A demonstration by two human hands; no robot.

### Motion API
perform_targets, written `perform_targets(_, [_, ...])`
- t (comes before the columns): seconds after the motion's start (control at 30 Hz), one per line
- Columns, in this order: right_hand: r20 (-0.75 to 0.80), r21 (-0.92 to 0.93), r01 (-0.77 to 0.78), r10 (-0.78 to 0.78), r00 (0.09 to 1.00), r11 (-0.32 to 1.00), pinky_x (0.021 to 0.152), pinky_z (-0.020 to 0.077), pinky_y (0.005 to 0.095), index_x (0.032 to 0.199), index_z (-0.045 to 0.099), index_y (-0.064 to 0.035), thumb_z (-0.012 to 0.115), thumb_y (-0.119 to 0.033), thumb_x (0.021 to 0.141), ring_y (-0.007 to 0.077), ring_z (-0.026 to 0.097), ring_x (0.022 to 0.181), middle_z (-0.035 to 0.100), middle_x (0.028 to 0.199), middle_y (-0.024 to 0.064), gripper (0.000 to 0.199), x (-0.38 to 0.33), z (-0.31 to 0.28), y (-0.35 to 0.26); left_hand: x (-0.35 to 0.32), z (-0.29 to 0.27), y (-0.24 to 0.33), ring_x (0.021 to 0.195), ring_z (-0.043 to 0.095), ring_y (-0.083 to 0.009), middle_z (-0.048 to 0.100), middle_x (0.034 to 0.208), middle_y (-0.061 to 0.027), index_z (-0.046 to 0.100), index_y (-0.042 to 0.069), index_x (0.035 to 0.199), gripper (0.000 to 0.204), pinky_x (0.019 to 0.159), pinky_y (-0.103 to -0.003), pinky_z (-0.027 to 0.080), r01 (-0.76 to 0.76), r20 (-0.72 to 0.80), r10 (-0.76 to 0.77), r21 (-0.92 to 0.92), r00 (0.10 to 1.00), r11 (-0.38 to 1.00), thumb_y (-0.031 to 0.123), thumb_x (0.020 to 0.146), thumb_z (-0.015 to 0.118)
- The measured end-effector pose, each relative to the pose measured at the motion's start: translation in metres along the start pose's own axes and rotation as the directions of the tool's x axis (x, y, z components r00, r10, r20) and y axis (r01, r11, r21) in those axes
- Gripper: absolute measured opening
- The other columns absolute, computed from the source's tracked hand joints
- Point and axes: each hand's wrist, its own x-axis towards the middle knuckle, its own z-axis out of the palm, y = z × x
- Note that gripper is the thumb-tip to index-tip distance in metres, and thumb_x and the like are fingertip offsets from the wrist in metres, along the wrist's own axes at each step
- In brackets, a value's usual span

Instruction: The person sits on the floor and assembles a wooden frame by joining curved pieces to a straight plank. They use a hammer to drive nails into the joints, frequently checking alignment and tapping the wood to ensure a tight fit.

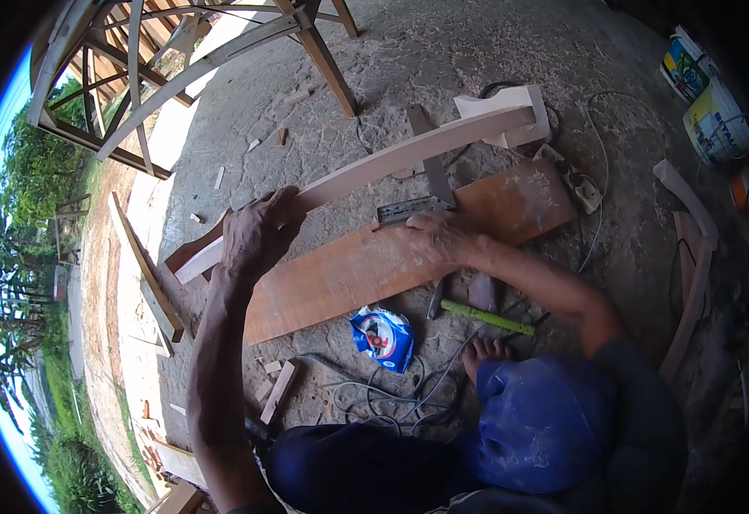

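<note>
My left hand (259,231) is wrapped around a long, curved, pale wooden piece (374,170) near its left end. That piece slants up to the right, and its wider shaped far end rests near a cable. Beside its middle, my right hand (438,238) holds the dark stock of a try square (438,177) with bent fingers. The square's metal blade points away from me and crosses beneath the curved piece. Under my right hand lies a wide reddish-brown board (331,278) on the rough concrete floor.
Close to my legs are a crumpled blue bag (383,340), a green-handled hammer (487,317) and tangled cables (374,398). A wooden frame (314,51) stands far left. Buckets (719,124) stand far right, above another curved wooden piece (691,300). Loose offcuts (280,390) lie near my left arm.
</note>
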Motion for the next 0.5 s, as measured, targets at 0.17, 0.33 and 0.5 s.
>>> perform_targets(0.17, [-0.011,-0.045,0.064,-0.065,0.998,0.997,0.088,0.053,0.0422,0.114,0.065,-0.0085,0.061,-0.019,0.086,0.0291,0.065,0.098,0.063,0.106,0.0098,0.03,0.014,0.009,-0.002,0.039,-0.025,-0.016,0.101,0.071,-0.0304,0.073,0.111,-0.0109,0.066,0.015,0.124,0.034,0.083,-0.041,0.055,0.099,-0.046,-0.1,-0.031,0.994,0.995,0.025,0.092,0.071])
perform_targets(0.33, [-0.05,-0.145,-0.012,0.005,0.999,0.989,0.094,0.049,0.0445,0.131,0.06,-0.0074,0.066,-0.022,0.085,0.0314,0.061,0.107,0.06,0.111,0.013,0.048,0.037,-0.001,0.008,0.051,-0.025,-0.024,0.106,0.071,-0.0298,0.072,0.117,-0.0137,0.065,0.012,0.131,0.04,0.089,-0.04,0.054,0.144,-0.042,-0.147,-0.067,0.988,0.987,0.024,0.093,0.071])
perform_targets(0.5, [0.294,0.065,-0.17,0.144,0.945,0.983,0.095,0.0476,0.0473,0.142,0.053,-0.0067,0.066,-0.02,0.088,0.036,0.057,0.112,0.055,0.119,0.0199,0.057,0.065,0.003,0.018,0.057,-0.017,-0.041,0.111,0.07,-0.0293,0.071,0.123,-0.0145,0.06,0.013,0.139,0.046,0.094,-0.04,0.053,0.164,-0.034,-0.169,-0.114,0.985,0.98,0.022,0.095,0.07])
